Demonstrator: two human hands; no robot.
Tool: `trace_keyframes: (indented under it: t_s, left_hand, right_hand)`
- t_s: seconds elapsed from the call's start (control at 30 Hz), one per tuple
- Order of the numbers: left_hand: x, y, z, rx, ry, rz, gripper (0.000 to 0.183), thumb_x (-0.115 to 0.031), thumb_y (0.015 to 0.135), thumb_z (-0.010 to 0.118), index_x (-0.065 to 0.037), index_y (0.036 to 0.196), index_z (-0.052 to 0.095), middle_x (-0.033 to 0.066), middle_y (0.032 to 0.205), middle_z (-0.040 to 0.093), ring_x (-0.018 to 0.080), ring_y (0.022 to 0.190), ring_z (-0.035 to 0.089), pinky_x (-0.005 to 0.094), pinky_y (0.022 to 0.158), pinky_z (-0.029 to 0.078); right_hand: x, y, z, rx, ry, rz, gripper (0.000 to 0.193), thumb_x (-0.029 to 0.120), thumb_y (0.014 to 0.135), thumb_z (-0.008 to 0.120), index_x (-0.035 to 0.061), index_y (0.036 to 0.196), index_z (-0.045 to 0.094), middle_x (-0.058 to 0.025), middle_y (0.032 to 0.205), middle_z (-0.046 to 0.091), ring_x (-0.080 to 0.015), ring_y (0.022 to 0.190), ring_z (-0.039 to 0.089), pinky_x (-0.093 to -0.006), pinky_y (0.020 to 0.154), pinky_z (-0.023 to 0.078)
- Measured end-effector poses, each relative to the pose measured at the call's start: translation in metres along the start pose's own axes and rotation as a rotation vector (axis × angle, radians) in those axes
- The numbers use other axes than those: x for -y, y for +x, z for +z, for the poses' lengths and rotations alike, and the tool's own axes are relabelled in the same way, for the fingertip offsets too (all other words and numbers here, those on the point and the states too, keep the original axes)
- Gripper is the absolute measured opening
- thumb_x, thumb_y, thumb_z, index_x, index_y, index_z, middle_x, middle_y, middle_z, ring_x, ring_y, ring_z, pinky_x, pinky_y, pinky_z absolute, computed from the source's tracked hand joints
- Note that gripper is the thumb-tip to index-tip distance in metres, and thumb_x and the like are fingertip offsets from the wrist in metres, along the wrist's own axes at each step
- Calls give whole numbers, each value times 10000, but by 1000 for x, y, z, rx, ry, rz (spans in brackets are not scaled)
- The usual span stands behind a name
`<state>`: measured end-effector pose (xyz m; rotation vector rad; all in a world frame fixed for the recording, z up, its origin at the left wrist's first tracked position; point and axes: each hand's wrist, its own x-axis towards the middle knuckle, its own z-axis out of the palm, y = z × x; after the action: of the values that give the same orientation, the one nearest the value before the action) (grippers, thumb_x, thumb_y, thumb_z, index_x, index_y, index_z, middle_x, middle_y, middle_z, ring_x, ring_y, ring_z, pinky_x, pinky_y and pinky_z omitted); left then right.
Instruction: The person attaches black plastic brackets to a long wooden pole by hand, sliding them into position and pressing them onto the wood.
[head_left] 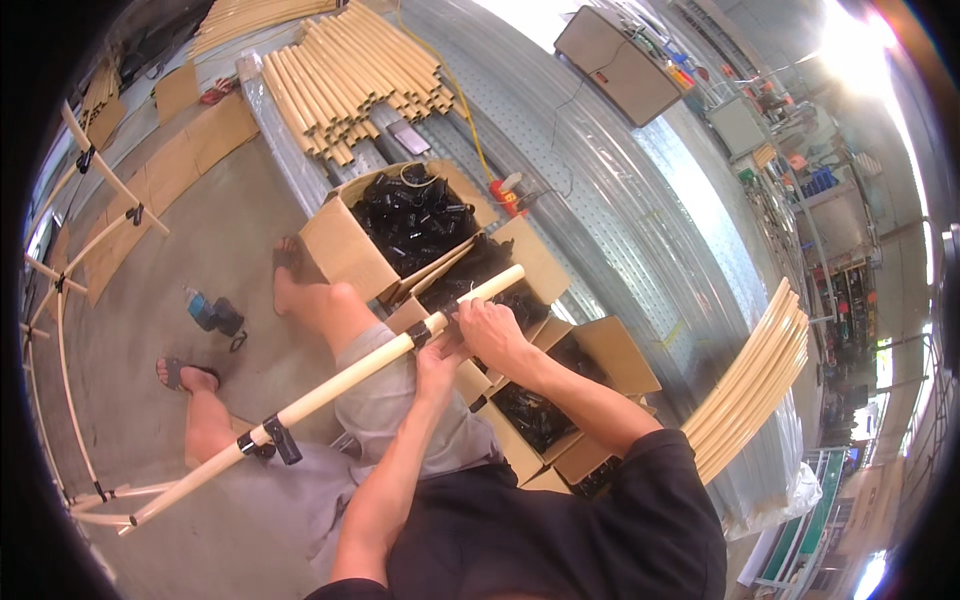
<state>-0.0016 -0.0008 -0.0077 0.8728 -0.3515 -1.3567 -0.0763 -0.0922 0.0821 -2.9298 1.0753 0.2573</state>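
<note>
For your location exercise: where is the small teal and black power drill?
Head view, left side: the small teal and black power drill lies on the grey concrete floor, beside the person's sandalled feet.

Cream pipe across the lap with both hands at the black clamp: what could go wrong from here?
1. The cream pipe juts far past the knee toward the pipe frame; a twist could knock it.
2. Left hand and right hand crowd the black clamp; fingers could get pinched.
3. The cordless drill lies by the feet.
</note>
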Motion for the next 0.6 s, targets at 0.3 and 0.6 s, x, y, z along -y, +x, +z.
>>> trace_keyframes:
  t_s: [0.3,0.6]
  left_hand:
    - [1,1,-4,-21,-10,-23,358,112,867,496,72,1209,595,127,1184,652,173,1088,631,315,992,488]
    - [10,4,-10,3,-36,27,427,140,855,463,63,1258,578,131,1227,634,194,1126,620,323,988,498]
  right_hand:
    - [9,-2,-13,92,-38,-61,189,89,831,585,-40,958,529,-187,840,619,-313,788,668,-390,659,539]
    - [13,5,-17,131,-33,-56,252,45,798,606,-52,1019,534,-196,868,628,-315,846,676,-391,664,544]
